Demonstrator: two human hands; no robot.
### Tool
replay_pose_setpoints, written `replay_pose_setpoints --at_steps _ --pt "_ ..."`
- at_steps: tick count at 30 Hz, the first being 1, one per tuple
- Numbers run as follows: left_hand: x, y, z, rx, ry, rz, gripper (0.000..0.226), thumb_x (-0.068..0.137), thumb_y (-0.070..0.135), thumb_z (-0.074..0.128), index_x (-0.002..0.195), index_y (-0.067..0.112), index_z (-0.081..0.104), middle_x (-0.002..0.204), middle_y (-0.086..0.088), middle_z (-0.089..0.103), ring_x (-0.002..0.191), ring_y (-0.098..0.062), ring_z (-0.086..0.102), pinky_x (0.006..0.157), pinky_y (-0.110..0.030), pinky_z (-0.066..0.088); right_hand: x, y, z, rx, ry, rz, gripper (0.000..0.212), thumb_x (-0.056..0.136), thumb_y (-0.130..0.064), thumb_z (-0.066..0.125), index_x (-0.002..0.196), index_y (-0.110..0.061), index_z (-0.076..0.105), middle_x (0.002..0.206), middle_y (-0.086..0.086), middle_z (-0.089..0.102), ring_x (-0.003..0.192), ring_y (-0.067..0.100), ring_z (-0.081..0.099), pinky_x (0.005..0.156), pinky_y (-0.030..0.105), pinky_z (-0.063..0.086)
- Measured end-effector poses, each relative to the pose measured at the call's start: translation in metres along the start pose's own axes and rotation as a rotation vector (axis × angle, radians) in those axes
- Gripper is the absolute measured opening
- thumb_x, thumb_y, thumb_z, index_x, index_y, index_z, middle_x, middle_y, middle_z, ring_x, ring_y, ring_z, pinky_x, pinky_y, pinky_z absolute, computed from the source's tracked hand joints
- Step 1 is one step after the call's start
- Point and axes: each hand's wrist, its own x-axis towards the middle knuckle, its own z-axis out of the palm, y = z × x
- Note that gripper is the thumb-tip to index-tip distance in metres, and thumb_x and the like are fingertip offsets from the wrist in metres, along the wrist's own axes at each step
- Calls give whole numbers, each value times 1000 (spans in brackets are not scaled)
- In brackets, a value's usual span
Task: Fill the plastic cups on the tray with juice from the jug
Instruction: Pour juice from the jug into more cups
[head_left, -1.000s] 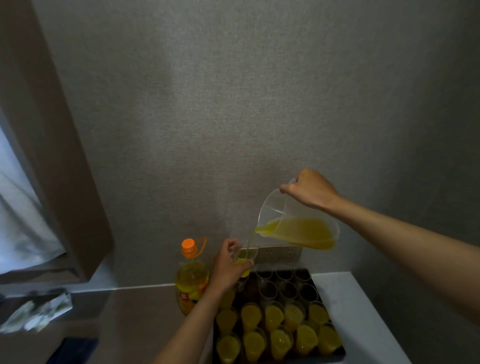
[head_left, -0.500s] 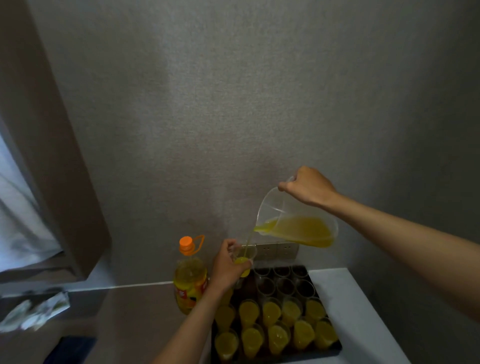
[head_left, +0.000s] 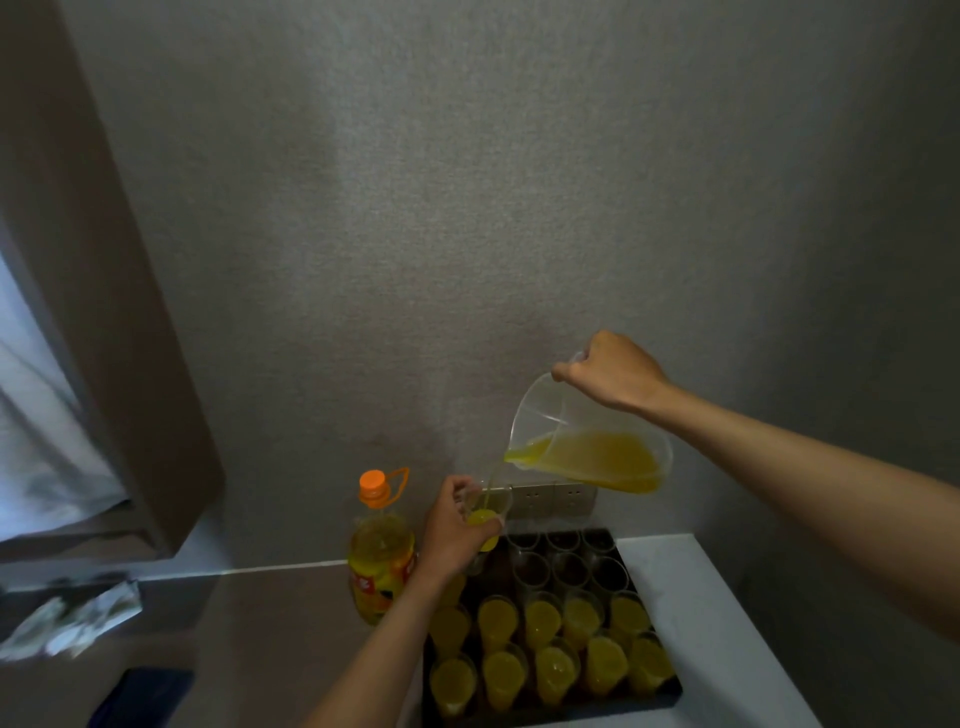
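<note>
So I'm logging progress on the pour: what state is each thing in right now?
jug: tilted, part full, pouring, gripped by right hand
held cup: raised, filling, gripped by left hand
front cups: full
back cups: empty
bottle: upright, capped

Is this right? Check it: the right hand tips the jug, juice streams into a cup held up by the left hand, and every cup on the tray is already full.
Not quite. The head view shows the right hand tipping the jug into the cup held by the left hand, but the back rows of the tray still hold empty cups; only the near rows are full.
</note>
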Motion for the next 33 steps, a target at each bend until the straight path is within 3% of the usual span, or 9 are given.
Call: replay_pose_setpoints --at_steps 2,9,16,21,25,33 --pt "-2 1 0 0 2 -4 56 76 11 88 117 23 52 116 14 61 105 8 55 73 -5 48 -1 -1 0 -2 4 5 41 88 -36 68 56 -19 48 47 -5 36 46 14 32 52 28 28" --pt "-7 5 -1 -5 -5 -10 56 76 9 87 116 25 50 112 20 59 103 11 54 71 -3 46 -3 -4 -1 2 7 14 43 87 -37 68 54 -20 45 46 -6 36 46 15 33 54 29 30" --pt "-9 1 0 -10 -1 -8 57 75 10 87 117 24 51 116 14 60 106 3 56 77 -13 49 -2 -5 0 -14 13 18 42 86 -39 68 55 -19 47 49 -3 39 48 16 37 55 30 31" --pt "-10 -1 0 -8 6 -9 56 76 7 87 116 23 50 112 16 59 102 10 54 80 -14 49 -2 -4 1 -12 8 6 42 87 -39 68 56 -20 48 50 -3 39 48 16 35 54 29 31" --pt "-13 -2 -2 -10 11 -12 54 77 10 86 110 32 50 113 20 59 103 9 55 86 -23 51 -1 -5 0 -20 6 11 41 87 -40 67 56 -20 49 50 -3 39 48 15 35 54 30 31" --pt "-16 -3 -2 -64 11 -29 54 77 5 84 111 29 50 112 16 60 105 1 60 85 -21 52 0 -8 1 -16 6 6 44 86 -38 68 53 -18 47 48 -3 40 46 16 36 55 32 33"
